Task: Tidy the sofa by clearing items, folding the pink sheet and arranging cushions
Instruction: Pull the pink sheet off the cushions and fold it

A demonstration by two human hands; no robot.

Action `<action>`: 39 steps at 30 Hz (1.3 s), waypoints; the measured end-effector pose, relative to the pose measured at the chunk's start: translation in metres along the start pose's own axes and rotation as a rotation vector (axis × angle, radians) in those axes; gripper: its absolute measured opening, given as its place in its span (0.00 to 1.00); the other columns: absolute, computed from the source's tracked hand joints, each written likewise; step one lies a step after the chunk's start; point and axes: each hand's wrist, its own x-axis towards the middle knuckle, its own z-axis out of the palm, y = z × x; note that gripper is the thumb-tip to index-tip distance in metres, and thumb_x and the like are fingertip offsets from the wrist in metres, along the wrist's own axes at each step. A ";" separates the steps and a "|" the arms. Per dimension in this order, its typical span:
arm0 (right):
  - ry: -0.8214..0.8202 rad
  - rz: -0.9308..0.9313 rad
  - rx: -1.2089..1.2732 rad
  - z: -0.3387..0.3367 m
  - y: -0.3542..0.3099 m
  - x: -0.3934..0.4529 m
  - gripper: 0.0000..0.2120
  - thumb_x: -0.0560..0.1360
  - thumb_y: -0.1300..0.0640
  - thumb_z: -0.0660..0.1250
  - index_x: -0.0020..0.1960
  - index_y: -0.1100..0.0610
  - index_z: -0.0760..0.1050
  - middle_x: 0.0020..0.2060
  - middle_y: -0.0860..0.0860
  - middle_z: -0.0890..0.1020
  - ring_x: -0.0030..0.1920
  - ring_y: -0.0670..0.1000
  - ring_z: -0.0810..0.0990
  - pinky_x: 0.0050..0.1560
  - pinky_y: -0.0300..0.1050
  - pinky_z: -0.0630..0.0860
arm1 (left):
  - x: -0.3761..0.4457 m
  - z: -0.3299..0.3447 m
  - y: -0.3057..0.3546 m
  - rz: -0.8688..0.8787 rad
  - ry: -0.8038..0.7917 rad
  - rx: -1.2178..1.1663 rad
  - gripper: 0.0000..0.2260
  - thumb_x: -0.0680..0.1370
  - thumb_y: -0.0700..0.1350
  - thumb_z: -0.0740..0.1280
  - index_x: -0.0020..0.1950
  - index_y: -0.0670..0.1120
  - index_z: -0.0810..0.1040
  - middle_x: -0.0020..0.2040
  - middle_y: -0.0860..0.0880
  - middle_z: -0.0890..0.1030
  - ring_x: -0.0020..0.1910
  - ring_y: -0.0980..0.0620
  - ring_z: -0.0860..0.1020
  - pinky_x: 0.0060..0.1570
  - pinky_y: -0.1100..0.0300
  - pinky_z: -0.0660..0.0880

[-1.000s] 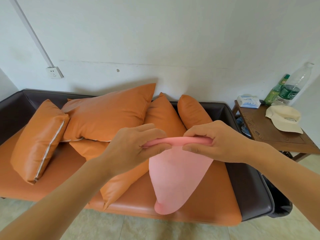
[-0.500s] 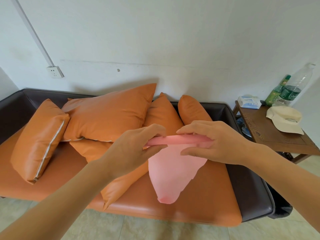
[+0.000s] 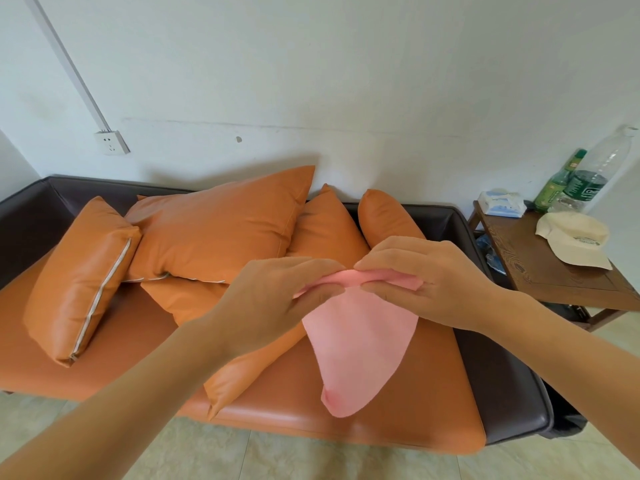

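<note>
Both hands meet in mid-air above the seat, pinching the soft, matte pink sheet [image 3: 360,344] along its bunched, rolled top edge: the left hand [image 3: 273,299] has its thumb and fingers closed on the left end of the roll, and the right hand [image 3: 429,282] clamps the right end, fingertips of the two hands nearly touching. Below the fingers the thin cloth hangs as a smooth, tapering flap with a rounded lower tip, in front of the glossy orange leather seat of the sofa [image 3: 398,420], whose frame and arm are dark brown and padded. Behind and to the left of the fingers lie plump orange leather cushions [image 3: 221,226] in a loose heap, one with a pale piped seam tilted at the far left. To the right of the right hand stands a dark wooden side table [image 3: 543,271] with visible grain, bearing a cream fabric cap [image 3: 575,237], a white tissue pack [image 3: 502,202], a green bottle [image 3: 557,183] and a clear plastic bottle [image 3: 599,168].
</note>
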 end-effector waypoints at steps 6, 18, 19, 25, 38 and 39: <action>-0.202 0.146 0.075 -0.001 -0.003 0.005 0.17 0.79 0.44 0.60 0.63 0.50 0.76 0.51 0.40 0.80 0.50 0.42 0.79 0.48 0.43 0.76 | 0.000 0.002 -0.004 -0.031 0.071 -0.037 0.10 0.76 0.47 0.69 0.57 0.52 0.77 0.47 0.56 0.81 0.43 0.53 0.79 0.35 0.50 0.75; -0.123 0.103 -0.002 0.002 -0.002 0.008 0.17 0.76 0.45 0.63 0.62 0.51 0.76 0.51 0.40 0.80 0.47 0.43 0.79 0.41 0.46 0.78 | 0.002 -0.004 -0.007 -0.047 -0.061 0.042 0.10 0.78 0.53 0.64 0.56 0.52 0.79 0.44 0.58 0.79 0.37 0.58 0.75 0.31 0.54 0.73; -0.145 0.130 0.008 0.001 -0.003 0.008 0.19 0.76 0.42 0.63 0.63 0.50 0.75 0.51 0.39 0.80 0.48 0.42 0.79 0.43 0.45 0.77 | 0.002 -0.003 -0.007 -0.045 -0.046 0.036 0.09 0.78 0.51 0.65 0.56 0.52 0.78 0.44 0.58 0.78 0.36 0.57 0.74 0.30 0.53 0.73; -0.179 0.096 0.007 0.004 -0.001 0.009 0.15 0.78 0.46 0.61 0.59 0.51 0.78 0.47 0.42 0.81 0.43 0.46 0.80 0.39 0.48 0.77 | 0.005 -0.007 -0.006 -0.093 -0.084 0.048 0.11 0.73 0.50 0.69 0.55 0.55 0.75 0.46 0.60 0.76 0.38 0.57 0.74 0.31 0.52 0.74; -0.221 0.123 0.017 0.001 -0.001 0.009 0.19 0.78 0.40 0.59 0.61 0.49 0.77 0.49 0.39 0.81 0.48 0.41 0.79 0.45 0.43 0.76 | 0.005 -0.011 -0.005 -0.018 -0.151 -0.010 0.10 0.77 0.48 0.65 0.57 0.51 0.78 0.44 0.59 0.77 0.36 0.56 0.74 0.31 0.51 0.73; -0.221 0.119 0.017 0.002 0.000 0.009 0.18 0.78 0.41 0.59 0.60 0.50 0.77 0.48 0.40 0.81 0.46 0.42 0.79 0.43 0.44 0.76 | 0.004 -0.011 -0.005 -0.022 -0.143 0.006 0.10 0.76 0.48 0.66 0.57 0.52 0.78 0.45 0.59 0.77 0.36 0.56 0.74 0.30 0.51 0.73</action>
